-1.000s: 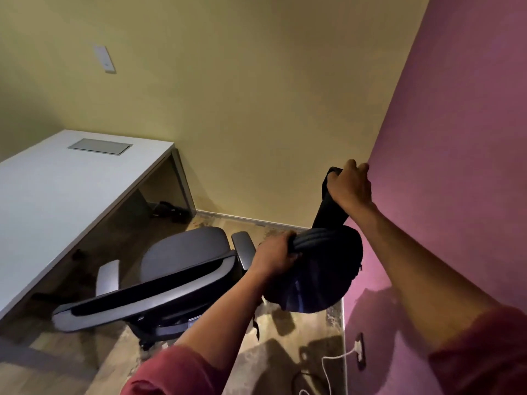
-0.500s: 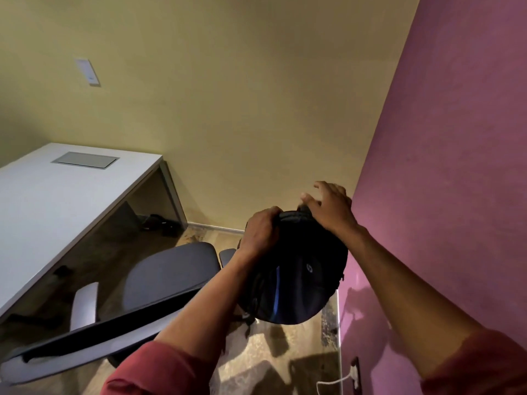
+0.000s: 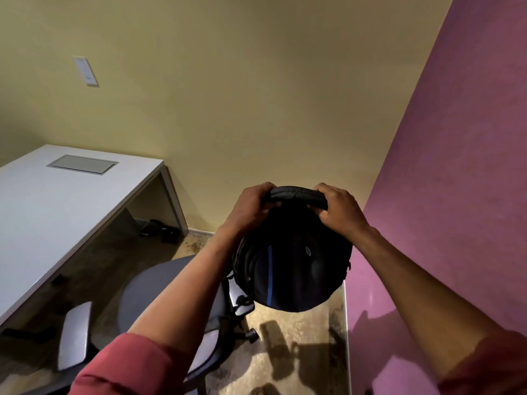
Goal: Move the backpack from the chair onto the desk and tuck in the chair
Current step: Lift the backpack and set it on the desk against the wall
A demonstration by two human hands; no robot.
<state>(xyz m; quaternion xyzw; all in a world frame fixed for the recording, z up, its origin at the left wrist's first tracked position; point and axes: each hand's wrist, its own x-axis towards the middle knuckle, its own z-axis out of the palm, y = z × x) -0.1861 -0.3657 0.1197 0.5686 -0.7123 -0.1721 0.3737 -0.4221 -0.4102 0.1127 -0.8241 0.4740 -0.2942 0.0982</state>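
A black backpack (image 3: 291, 263) with a thin blue stripe hangs in the air, right of the chair and close to the pink wall. My left hand (image 3: 251, 208) grips the left end of its padded top handle. My right hand (image 3: 340, 208) grips the right end. The grey office chair (image 3: 154, 286) stands below and to the left, its seat bare, pulled out from the desk. The white desk (image 3: 57, 206) fills the left side, with a grey hatch set into its top.
A pink wall (image 3: 456, 195) runs close along the right. The yellow wall (image 3: 242, 95) is ahead, with a white plate on it. Dark cables or gear (image 3: 159, 228) lie on the floor under the desk's far end. The chair's armrest (image 3: 74, 334) sits near the desk edge.
Both hands have shifted onto the backpack's top handle. The bag has turned so its front faces me and it hangs higher. My view has moved nearer the chair.
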